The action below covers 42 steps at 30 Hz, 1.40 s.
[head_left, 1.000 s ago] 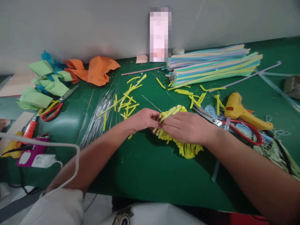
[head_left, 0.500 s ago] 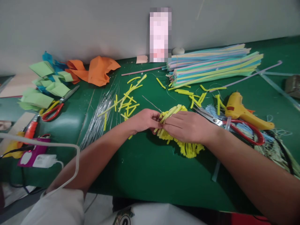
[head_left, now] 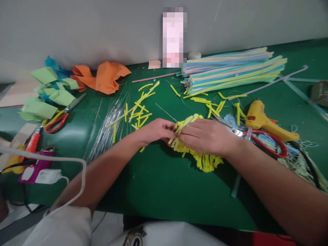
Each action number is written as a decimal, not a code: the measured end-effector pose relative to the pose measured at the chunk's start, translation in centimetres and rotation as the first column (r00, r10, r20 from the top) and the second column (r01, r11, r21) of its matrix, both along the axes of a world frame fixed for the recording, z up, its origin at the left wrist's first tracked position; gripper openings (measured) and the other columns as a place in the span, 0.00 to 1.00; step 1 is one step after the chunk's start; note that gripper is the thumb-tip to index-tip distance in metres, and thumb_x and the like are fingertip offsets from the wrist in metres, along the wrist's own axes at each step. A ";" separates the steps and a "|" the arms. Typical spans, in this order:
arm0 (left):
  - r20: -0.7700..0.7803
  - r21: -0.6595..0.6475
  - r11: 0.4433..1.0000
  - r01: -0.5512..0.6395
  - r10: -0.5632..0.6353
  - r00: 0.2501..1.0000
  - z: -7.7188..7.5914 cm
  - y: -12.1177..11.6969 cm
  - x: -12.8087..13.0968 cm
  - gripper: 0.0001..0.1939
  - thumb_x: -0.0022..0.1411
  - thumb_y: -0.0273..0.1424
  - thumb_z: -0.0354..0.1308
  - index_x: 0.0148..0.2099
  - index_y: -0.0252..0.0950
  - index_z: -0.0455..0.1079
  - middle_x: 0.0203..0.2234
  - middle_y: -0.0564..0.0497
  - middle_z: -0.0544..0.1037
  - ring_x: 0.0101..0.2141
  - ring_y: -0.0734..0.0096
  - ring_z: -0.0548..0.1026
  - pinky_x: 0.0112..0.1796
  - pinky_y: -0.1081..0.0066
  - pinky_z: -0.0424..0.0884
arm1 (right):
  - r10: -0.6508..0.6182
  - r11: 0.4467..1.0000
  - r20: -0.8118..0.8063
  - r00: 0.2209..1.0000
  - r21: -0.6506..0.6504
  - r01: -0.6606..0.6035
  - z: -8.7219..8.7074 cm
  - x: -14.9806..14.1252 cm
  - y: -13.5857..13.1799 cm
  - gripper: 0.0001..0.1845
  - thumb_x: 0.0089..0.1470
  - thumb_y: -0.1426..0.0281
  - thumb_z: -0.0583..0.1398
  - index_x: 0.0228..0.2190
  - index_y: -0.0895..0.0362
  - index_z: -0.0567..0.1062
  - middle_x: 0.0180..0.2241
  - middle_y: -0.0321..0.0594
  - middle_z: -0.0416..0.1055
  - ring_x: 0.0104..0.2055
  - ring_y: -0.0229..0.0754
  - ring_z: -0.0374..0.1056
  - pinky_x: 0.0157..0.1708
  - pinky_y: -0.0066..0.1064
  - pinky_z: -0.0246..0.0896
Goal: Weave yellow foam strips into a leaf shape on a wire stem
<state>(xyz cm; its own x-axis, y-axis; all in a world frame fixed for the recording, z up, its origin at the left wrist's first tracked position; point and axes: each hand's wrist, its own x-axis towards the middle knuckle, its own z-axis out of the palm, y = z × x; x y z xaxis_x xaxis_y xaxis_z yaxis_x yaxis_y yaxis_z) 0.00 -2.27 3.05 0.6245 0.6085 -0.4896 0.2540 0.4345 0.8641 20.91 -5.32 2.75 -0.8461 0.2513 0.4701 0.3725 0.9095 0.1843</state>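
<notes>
My right hand (head_left: pixel 205 136) is closed over a strip of short yellow pipe cleaner pieces (head_left: pixel 208 162), its fingertips at the left end. The strip hangs out below that hand as a thick fringe. At the same end my left hand (head_left: pixel 159 131) is pinched shut against the yellow pieces. A thin wire (head_left: pixel 166 112) sticks out up and left from between the fingers. Loose yellow pipe cleaner cuttings (head_left: pixel 140 111) lie beyond the left hand. Red-handled scissors (head_left: pixel 282 147) are behind the right wrist. The fingertips of both hands are partly hidden.
Pastel pipe cleaner bundles (head_left: pixel 235 71) lie at the back, beside an upright phone (head_left: pixel 173 37). A yellow glue gun (head_left: pixel 269 123) is to the right. Thin wires (head_left: pixel 106 126), paper scraps (head_left: pixel 44 109), another pair of scissors (head_left: pixel 57 123) and a purple power strip (head_left: pixel 38 167) occupy the left.
Almost nothing differs. Both hands keep their hold on the yellow strip, with only a slight shift of the fingers and of the whole view.
</notes>
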 end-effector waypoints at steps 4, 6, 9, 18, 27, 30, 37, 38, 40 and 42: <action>0.007 0.014 1.000 0.008 -0.008 1.000 -0.3 0.1 0.0 0.09 0.48 0.22 0.64 0.36 0.28 0.75 0.23 0.53 0.76 0.23 0.77 0.74 0.27 0.75 0.72 | 0.003 1.000 0.013 1.000 -0.010 -0.003 0.2 -0.1 0.0 0.09 0.62 0.76 0.55 0.30 0.58 0.72 0.28 0.38 0.72 0.30 0.38 0.62 0.29 0.33 0.52; 0.007 0.026 1.000 0.011 -0.011 1.000 -0.5 0.1 -0.1 0.09 0.49 0.22 0.64 0.36 0.28 0.75 0.23 0.53 0.75 0.23 0.77 0.74 0.27 0.75 0.72 | 0.006 1.000 0.016 1.000 -0.011 -0.006 0.2 -0.2 0.1 0.08 0.61 0.76 0.55 0.30 0.58 0.72 0.27 0.37 0.72 0.29 0.38 0.62 0.29 0.33 0.52; 0.003 0.031 1.000 -0.007 0.007 1.000 -0.7 0.1 0.0 0.09 0.48 0.22 0.64 0.35 0.29 0.74 0.23 0.53 0.75 0.23 0.77 0.74 0.26 0.76 0.71 | 0.011 1.000 0.015 1.000 -0.013 -0.010 0.0 -0.3 0.1 0.09 0.61 0.75 0.55 0.30 0.58 0.72 0.27 0.37 0.71 0.30 0.39 0.62 0.30 0.33 0.53; -0.037 0.040 0.997 -0.066 0.067 0.997 -1.0 -0.2 0.3 0.08 0.49 0.19 0.62 0.35 0.29 0.72 0.23 0.54 0.74 0.23 0.78 0.74 0.26 0.77 0.71 | 0.013 1.000 0.026 1.000 -0.002 -0.013 -0.3 -0.2 0.1 0.09 0.61 0.75 0.54 0.30 0.58 0.72 0.28 0.38 0.71 0.31 0.39 0.62 0.30 0.34 0.54; -0.015 0.034 0.995 -0.095 0.095 0.995 -1.0 -0.5 0.6 0.08 0.49 0.18 0.62 0.32 0.30 0.68 0.20 0.56 0.73 0.21 0.79 0.72 0.24 0.76 0.71 | 0.008 1.000 0.020 1.000 0.009 -0.008 -0.4 -0.2 0.1 0.09 0.60 0.75 0.54 0.29 0.58 0.71 0.28 0.38 0.71 0.30 0.38 0.62 0.30 0.33 0.54; -0.038 0.049 0.994 -0.099 0.101 0.994 -1.0 -0.6 0.6 0.08 0.50 0.19 0.62 0.33 0.31 0.68 0.20 0.56 0.72 0.20 0.78 0.72 0.23 0.76 0.71 | 0.012 1.000 0.004 1.000 0.018 -0.012 -0.3 -0.3 0.1 0.08 0.60 0.75 0.55 0.29 0.58 0.72 0.28 0.38 0.72 0.31 0.38 0.63 0.31 0.33 0.55; -0.007 0.016 0.998 -0.060 0.060 0.998 -0.9 -0.2 0.3 0.11 0.47 0.21 0.66 0.34 0.31 0.68 0.22 0.55 0.74 0.22 0.79 0.73 0.25 0.77 0.69 | 0.022 1.000 0.010 1.000 -0.004 -0.022 -0.5 -0.1 0.1 0.07 0.60 0.75 0.55 0.31 0.59 0.72 0.29 0.39 0.73 0.31 0.39 0.65 0.30 0.33 0.55; -0.002 0.009 0.998 -0.058 0.058 0.998 -0.9 -0.2 0.2 0.11 0.47 0.21 0.65 0.34 0.30 0.68 0.22 0.55 0.75 0.23 0.79 0.73 0.25 0.77 0.69 | 0.019 1.000 0.006 1.000 -0.003 -0.019 -0.5 -0.1 0.1 0.08 0.60 0.75 0.55 0.31 0.59 0.72 0.29 0.39 0.73 0.32 0.38 0.65 0.30 0.33 0.56; 0.009 -0.002 0.998 -0.063 0.063 0.998 -1.0 -0.1 0.2 0.11 0.47 0.20 0.64 0.34 0.30 0.69 0.24 0.54 0.75 0.24 0.79 0.74 0.27 0.77 0.69 | 0.012 1.000 -0.002 1.000 0.000 -0.012 -0.5 -0.1 0.1 0.08 0.61 0.75 0.54 0.31 0.59 0.72 0.29 0.39 0.73 0.32 0.38 0.65 0.31 0.33 0.56; 0.014 -0.009 0.998 -0.068 0.069 0.998 -1.0 -0.2 0.3 0.12 0.46 0.19 0.64 0.36 0.30 0.70 0.24 0.54 0.75 0.25 0.79 0.74 0.28 0.76 0.69 | 0.012 1.000 -0.011 1.000 0.003 -0.012 -0.4 -0.1 0.1 0.08 0.61 0.75 0.54 0.31 0.58 0.72 0.29 0.38 0.73 0.32 0.38 0.65 0.31 0.33 0.56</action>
<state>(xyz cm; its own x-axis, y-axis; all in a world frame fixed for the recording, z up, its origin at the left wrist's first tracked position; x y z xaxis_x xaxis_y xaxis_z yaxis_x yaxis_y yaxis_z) 0.33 -2.44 2.09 0.5886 0.6459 -0.4862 0.2109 0.4578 0.8637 20.76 -5.26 2.32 -0.8439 0.2394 0.4801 0.3634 0.9134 0.1834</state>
